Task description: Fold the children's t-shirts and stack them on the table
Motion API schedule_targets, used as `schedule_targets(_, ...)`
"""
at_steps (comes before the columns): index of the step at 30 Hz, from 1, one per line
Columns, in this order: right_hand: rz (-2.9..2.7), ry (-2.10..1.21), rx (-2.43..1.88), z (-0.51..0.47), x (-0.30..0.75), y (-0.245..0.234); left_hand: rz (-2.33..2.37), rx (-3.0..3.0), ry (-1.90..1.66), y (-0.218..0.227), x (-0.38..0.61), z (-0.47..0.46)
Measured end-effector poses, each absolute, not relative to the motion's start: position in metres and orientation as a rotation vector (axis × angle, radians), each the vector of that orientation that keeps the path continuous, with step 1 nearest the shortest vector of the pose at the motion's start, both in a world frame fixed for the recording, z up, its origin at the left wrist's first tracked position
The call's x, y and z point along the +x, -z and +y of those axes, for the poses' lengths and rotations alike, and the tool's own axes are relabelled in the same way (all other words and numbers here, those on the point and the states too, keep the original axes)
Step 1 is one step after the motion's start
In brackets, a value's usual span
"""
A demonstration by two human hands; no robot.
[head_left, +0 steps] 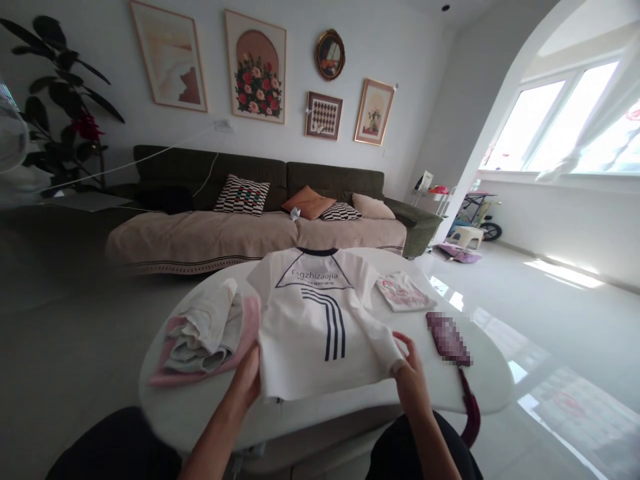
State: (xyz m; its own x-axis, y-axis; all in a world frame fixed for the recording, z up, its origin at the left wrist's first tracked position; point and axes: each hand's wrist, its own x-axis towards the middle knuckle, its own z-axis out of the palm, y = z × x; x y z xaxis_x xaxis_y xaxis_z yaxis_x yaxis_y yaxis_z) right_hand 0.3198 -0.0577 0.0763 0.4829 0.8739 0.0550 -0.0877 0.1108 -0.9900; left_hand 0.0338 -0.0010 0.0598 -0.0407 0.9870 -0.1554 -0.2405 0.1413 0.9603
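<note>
A white T-shirt with dark blue stripes and lettering lies spread flat on a white oval table in front of me. My left hand grips its lower left hem, fingers closed over the edge. My right hand pinches the end of the right sleeve, which is drawn in over the shirt. A crumpled heap of white and pink clothes sits just left of the shirt. A small folded white and pink garment lies to its right.
A dark red, partly blurred object with a hanging strap lies on the table's right side. Beyond the table stands a dark green sofa with a beige cover and cushions. Glossy floor spreads right toward bright windows. A potted plant stands far left.
</note>
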Motion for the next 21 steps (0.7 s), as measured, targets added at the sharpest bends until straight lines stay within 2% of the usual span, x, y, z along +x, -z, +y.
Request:
schedule_targets(4,-0.923,-0.911,-1.536,-0.053,0.344,-0.011,1.203,0.566,-1.1,-0.007,0.03,-0.005)
schedule_targets(8,-1.082,-0.716,-1.635,-0.057,0.352,0.015,1.277,0.837,-1.183,0.017,0.026,-0.011)
schedule_targets(14,-1.149,-0.536,-1.741,-0.048,0.351,0.016,1.352,1.309,-1.134,0.014,0.027,-0.004)
schedule_targets(21,-0.998,-0.532,-1.773,-0.053,0.36,0.018,1.541,1.419,-1.178,0.004,0.007,0.007)
